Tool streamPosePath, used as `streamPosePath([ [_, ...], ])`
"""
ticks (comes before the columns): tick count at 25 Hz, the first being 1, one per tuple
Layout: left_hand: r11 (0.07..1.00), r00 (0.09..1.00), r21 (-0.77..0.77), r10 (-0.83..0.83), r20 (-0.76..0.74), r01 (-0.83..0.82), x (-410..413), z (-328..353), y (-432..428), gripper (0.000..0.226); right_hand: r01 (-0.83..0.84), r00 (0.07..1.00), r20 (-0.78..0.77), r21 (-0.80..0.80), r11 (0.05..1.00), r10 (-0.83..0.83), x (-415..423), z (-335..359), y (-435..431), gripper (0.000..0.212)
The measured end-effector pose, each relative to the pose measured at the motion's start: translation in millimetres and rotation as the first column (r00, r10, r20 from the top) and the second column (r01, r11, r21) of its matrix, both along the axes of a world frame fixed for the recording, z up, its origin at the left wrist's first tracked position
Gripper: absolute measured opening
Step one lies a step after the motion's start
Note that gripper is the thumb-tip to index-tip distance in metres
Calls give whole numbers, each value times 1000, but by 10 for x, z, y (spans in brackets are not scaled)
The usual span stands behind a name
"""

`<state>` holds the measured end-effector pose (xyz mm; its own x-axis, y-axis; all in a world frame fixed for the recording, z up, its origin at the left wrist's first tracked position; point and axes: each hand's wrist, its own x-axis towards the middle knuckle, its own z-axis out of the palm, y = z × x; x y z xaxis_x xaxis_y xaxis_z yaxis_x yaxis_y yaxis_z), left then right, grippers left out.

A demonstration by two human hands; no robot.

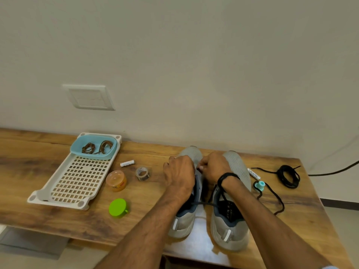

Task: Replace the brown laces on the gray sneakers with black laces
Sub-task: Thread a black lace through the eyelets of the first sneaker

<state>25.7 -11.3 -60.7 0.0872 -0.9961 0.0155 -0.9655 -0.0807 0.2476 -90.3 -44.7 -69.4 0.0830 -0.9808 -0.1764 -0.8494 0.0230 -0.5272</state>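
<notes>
Two gray sneakers stand side by side, toes toward the wall: the left sneaker (184, 220) and the right sneaker (236, 167). My left hand (180, 172) and my right hand (213, 167) are both curled over the front of the left sneaker, fingers pinched at its eyelets; the lace between them is hidden. A black lace (272, 193) trails from the sneakers across the table to the right. A second black lace (288, 175) lies coiled at the far right. The brown laces (97, 147) lie in a blue bowl (77, 150).
The blue bowl sits on a white perforated tray (77, 179) at the left. An orange jar (116, 180), a green lid (117, 207), a tape roll (142, 173), two batteries (127, 163) (254, 173) and a teal spool (260, 185) lie on the wooden table (29, 156).
</notes>
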Motion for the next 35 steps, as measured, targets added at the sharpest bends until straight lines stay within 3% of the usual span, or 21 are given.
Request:
streamPosePath([
  [5,995,989,62,-81,123,74,-49,41,-69,19,-46,997,-68,6,999,46,56,-26,-33,19],
  [10,952,945,162,-286,160,261,49,8,-136,21,-50,998,-44,-6,999,49,26,-8,-17,16],
  [13,924,932,189,-352,82,332,125,-10,-183,18,-26,999,-24,-25,999,25,32,13,19,15],
  [17,936,960,219,-259,-108,277,235,0,-263,17,24,998,51,-1,1000,-24,20,48,36,16],
  [19,941,962,223,-223,-161,255,256,-26,-276,20,24,999,-22,-15,1000,-24,72,136,93,8],
  [21,939,962,238,-210,-175,248,263,-42,-281,20,56,981,-180,-97,994,-73,191,271,231,27],
  [23,936,959,250,-200,-199,247,287,-53,-302,15,79,986,-135,-111,991,-94,307,324,445,40],
  [25,938,958,253,-184,-218,238,316,-47,-316,18,48,997,-59,-7,999,-49,381,287,658,52],
  [29,924,946,252,-233,-224,287,296,-40,-274,22,63,980,-186,-42,997,-70,413,163,703,23],
  [32,920,934,194,-307,-184,341,295,3,-220,28,88,969,-227,-63,994,-100,431,194,610,21],
  [35,940,919,42,-322,-226,339,363,2,-155,21,71,963,-254,-80,994,-90,398,230,496,21],
])
